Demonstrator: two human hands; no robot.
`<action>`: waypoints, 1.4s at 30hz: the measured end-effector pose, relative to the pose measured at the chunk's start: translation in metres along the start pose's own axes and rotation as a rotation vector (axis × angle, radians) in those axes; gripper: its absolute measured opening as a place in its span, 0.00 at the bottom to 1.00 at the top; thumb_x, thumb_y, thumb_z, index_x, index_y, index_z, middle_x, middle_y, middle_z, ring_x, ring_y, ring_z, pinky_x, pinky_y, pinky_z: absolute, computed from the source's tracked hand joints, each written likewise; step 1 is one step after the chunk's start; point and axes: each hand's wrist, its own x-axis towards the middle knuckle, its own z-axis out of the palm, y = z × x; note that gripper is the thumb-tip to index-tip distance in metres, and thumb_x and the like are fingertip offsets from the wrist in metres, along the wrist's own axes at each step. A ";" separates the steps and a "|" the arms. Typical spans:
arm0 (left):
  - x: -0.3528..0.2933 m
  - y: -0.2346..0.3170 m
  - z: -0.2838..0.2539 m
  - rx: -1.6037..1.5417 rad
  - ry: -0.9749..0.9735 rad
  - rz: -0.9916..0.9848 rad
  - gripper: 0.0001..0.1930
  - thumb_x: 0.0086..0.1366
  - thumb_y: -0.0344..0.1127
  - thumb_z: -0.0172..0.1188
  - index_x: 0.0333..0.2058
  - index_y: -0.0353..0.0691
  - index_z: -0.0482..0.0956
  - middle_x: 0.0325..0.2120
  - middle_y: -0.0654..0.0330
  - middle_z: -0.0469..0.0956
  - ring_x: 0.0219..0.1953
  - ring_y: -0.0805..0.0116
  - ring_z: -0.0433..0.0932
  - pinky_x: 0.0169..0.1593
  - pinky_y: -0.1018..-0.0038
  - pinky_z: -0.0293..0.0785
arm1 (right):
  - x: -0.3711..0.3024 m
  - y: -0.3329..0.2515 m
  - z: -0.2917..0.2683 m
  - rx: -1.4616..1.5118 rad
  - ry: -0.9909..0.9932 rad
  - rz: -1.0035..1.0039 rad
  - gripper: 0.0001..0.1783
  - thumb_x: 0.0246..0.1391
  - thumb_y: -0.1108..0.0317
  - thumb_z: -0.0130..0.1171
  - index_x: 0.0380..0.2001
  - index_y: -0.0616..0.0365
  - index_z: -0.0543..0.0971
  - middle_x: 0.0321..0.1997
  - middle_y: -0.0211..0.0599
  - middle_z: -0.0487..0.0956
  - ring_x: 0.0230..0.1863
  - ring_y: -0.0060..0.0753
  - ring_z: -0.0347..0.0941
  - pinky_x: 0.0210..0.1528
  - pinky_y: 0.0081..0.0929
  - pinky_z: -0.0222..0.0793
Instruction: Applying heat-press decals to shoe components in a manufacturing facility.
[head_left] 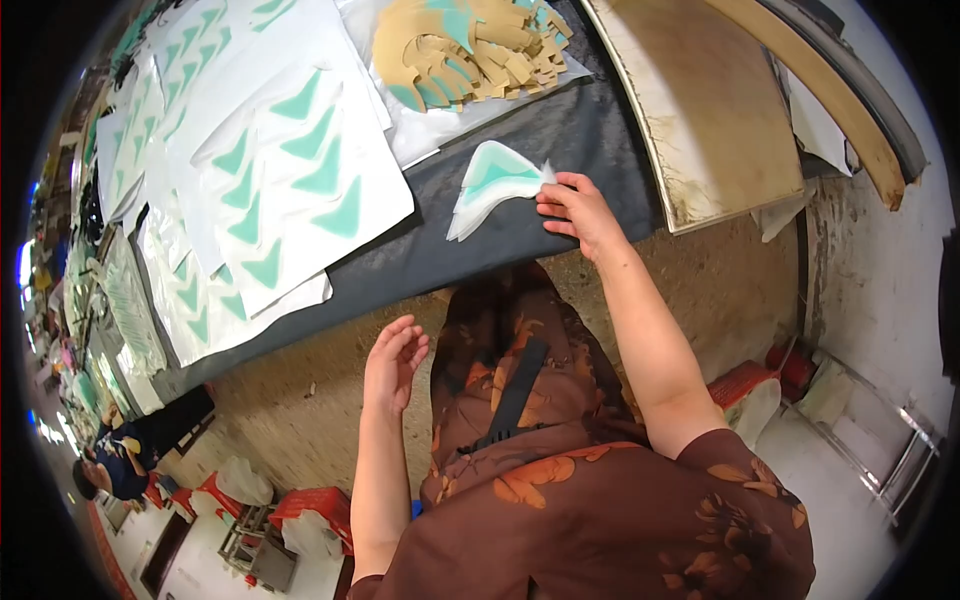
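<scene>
the nearer right hand [572, 212] pinched the curved white-and-green thin-sheet stack [498, 180], its length running leftward; the left hand [396, 352] hung empty.

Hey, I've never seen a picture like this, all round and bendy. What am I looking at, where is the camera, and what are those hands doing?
There is no machine here: these are a person's own bare hands. The picture comes from a wide fisheye camera worn on the person's head, looking down, so straight edges bend near the rim. Left in the picture is the person's left.

The right hand pinches one end of a small stack of curved white-and-green pieces. The left hand is empty, fingers loosely curled, in front of the dark table.

On the table lie white sheets with green V shapes, and farther back a pile of tan and green pieces.
</scene>
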 end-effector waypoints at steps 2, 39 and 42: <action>0.003 0.002 0.009 -0.028 -0.004 0.008 0.12 0.66 0.31 0.53 0.48 0.39 0.73 0.37 0.61 0.77 0.40 0.68 0.77 0.47 0.72 0.74 | 0.003 -0.002 0.001 -0.047 0.030 0.007 0.22 0.50 0.61 0.63 0.45 0.59 0.69 0.35 0.32 0.78 0.34 0.22 0.75 0.32 0.22 0.72; 0.035 0.134 -0.170 -0.540 0.432 0.322 0.20 0.62 0.27 0.55 0.53 0.38 0.67 0.37 0.55 0.74 0.40 0.61 0.75 0.46 0.66 0.77 | 0.012 -0.017 0.145 -0.467 -0.230 -0.157 0.16 0.54 0.64 0.59 0.44 0.55 0.72 0.37 0.28 0.75 0.37 0.21 0.70 0.36 0.22 0.66; 0.048 0.138 -0.188 -0.540 0.466 0.331 0.22 0.61 0.27 0.56 0.55 0.37 0.64 0.40 0.52 0.72 0.42 0.58 0.74 0.47 0.63 0.77 | 0.019 -0.015 0.168 -0.455 -0.202 -0.090 0.18 0.53 0.63 0.60 0.45 0.56 0.72 0.38 0.28 0.76 0.38 0.22 0.71 0.36 0.23 0.67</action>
